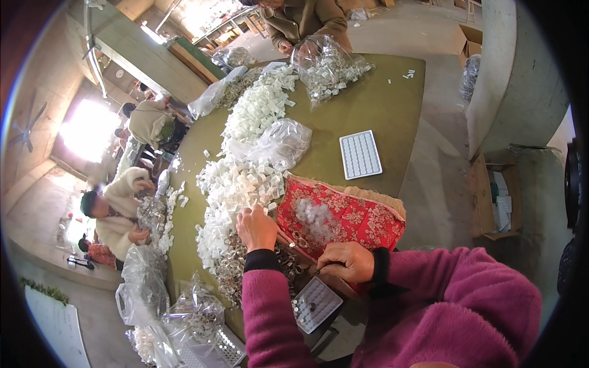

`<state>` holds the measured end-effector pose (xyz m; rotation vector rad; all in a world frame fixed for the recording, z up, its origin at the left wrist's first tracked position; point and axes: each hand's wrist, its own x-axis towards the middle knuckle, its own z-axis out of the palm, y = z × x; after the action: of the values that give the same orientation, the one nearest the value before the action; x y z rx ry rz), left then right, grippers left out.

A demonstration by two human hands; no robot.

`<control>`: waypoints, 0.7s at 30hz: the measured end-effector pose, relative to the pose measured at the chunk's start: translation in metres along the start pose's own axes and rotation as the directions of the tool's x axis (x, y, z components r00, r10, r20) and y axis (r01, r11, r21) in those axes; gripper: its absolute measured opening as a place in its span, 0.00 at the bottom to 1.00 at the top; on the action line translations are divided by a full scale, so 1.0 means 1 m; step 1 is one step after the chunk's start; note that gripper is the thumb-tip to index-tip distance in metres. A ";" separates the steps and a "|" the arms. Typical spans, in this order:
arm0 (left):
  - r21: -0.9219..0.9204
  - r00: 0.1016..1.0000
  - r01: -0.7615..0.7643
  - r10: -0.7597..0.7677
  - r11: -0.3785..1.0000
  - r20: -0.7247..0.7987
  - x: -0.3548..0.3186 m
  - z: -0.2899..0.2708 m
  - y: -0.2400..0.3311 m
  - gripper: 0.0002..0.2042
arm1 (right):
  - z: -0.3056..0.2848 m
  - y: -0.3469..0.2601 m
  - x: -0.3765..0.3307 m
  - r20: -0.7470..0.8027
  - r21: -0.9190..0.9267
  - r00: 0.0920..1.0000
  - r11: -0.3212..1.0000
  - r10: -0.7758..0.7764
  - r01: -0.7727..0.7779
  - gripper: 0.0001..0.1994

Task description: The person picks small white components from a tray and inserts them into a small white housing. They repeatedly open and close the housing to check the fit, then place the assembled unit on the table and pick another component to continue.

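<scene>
My left hand [256, 228] is at the edge of a long heap of small white and clear plastic pieces [239, 190], its fingers curled down at them. What they pinch is hidden. Just below it lies a pile of small shiny ring-like metal pieces [233, 270]. My right hand [348, 262] is closed, thumb and fingers together, by the near edge of a red floral cloth [368, 224]; any small thing in it is too small to name. Clear small bits [313, 214] lie on that cloth. A pale tray [318, 306] with a few round pieces sits below my hands.
On the green table [386, 86] stands a white ridged tray [361, 154]. Plastic bags lie along the heap [276, 144] and at the near left [142, 285]. Co-workers sit at the far end [307, 21] and left side [119, 211]. A carton [500, 196] stands on the right.
</scene>
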<state>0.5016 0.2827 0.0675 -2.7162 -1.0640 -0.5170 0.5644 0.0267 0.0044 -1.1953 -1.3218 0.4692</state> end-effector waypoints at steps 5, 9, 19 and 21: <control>-0.338 0.993 -0.017 -0.024 0.941 -0.117 -0.011 -0.038 0.014 0.08 | 0.003 0.001 -0.003 -0.074 -0.009 0.997 1.000 -0.019 0.018 0.07; -0.881 0.965 0.235 -0.204 0.411 0.162 -0.044 -0.071 0.030 0.09 | 0.007 0.002 -0.002 -0.169 -0.008 0.985 1.000 -0.026 0.025 0.06; -0.927 0.967 0.217 -0.199 0.304 0.161 -0.207 -0.099 0.045 0.07 | 0.020 -0.043 -0.015 -0.266 0.120 0.964 0.993 0.015 0.018 0.07; -0.935 0.935 0.276 -0.288 0.222 0.208 -0.235 -0.097 0.051 0.09 | 0.026 -0.054 -0.020 -0.166 -0.052 0.965 0.979 -0.203 0.197 0.07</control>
<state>0.3509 0.0711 0.0656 -3.4139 -1.6561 -1.8003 0.5176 -0.0003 0.0363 -1.0920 -1.2905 0.1944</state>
